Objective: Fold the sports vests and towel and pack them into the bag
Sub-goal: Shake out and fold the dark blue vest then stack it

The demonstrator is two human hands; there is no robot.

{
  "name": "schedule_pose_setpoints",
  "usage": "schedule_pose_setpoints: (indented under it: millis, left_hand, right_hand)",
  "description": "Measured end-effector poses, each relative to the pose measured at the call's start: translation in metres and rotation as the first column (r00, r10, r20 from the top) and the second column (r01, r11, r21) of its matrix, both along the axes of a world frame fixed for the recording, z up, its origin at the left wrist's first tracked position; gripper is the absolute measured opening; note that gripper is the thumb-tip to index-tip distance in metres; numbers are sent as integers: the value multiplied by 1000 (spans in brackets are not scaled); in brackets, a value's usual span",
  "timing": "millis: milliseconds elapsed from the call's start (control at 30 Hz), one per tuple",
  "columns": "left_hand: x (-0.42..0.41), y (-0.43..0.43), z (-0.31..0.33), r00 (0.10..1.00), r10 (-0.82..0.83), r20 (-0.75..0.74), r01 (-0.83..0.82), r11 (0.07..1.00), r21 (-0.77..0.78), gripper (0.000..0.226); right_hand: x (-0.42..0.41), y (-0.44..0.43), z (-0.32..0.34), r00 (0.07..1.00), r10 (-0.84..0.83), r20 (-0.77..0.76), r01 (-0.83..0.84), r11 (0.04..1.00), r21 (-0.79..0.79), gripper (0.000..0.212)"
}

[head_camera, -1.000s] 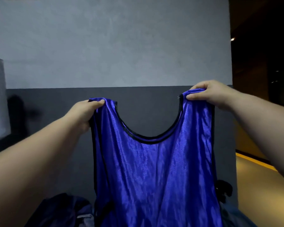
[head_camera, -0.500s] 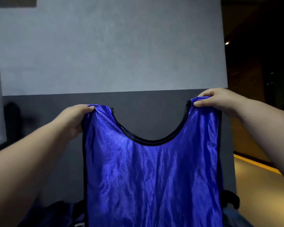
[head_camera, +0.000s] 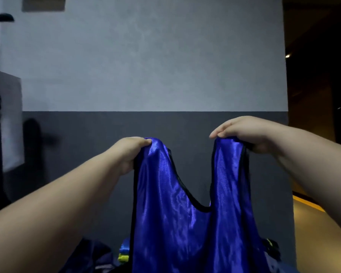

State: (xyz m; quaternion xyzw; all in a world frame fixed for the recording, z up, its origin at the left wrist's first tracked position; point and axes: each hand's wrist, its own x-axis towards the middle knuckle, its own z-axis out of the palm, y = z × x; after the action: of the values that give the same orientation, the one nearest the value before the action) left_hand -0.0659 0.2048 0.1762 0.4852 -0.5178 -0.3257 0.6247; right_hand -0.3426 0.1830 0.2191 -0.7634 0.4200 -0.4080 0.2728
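Note:
A shiny blue sports vest point(head_camera: 187, 223) with black trim hangs in the air in front of me. My left hand point(head_camera: 129, 152) grips its left shoulder strap. My right hand point(head_camera: 244, 133) grips the right shoulder strap, fingers curled over the top edge. The two straps stand close together, so the neckline sags into a deep narrow V. The vest's lower part runs out of the frame. A dark navy bag point(head_camera: 91, 257) shows at the bottom left, partly hidden behind the vest. Blue and yellow-green fabric point(head_camera: 124, 253) peeks out beside it.
A wall, light grey above and dark grey below point(head_camera: 87, 144), stands straight ahead. A dim corridor with a yellowish floor point(head_camera: 323, 233) opens on the right. A black buckle or strap point(head_camera: 272, 247) shows at the vest's right edge.
Both hands have drawn closer together, bringing the shoulder straps near each other. The neckline has gone from a wide U to a narrow V.

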Motion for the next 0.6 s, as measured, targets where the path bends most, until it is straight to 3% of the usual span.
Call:
schedule_pose_setpoints:
  millis: [133, 200, 267, 333, 400, 500, 600]
  left_hand:
    - [-11, 2, 2, 998, -55, 37, 56, 998, -18, 13]
    - [-14, 3, 2, 995, -77, 62, 79, 996, -30, 15]
    - [-16, 4, 1, 994, -83, 67, 86, 995, -44, 15]
    - [-21, 6, 0, 991, -113, 72, 117, 992, -53, 16]
    - [-24, 8, -2, 983, -153, 97, 160, 985, -68, 20]
    - [-29, 11, -5, 970, -200, 140, 214, 973, -91, 23]
    - [-32, 16, -5, 963, -234, 134, 247, 965, -88, 17]
  right_hand:
    - [17, 17, 2, 975, 192, 109, -207, 966, 153, 34]
    - [22, 25, 0, 952, 302, 54, -307, 938, 162, 35]
    - [29, 29, -3, 948, 301, -105, -298, 953, 49, 35]
    - [37, 32, -6, 956, 182, -232, -220, 964, -152, 32]
    - [47, 33, -10, 962, 74, -264, -157, 937, -311, 24]
    - [62, 31, -15, 962, 15, -273, -133, 898, -419, 8]
    - [74, 24, -20, 957, -69, -281, -95, 842, -530, 25]
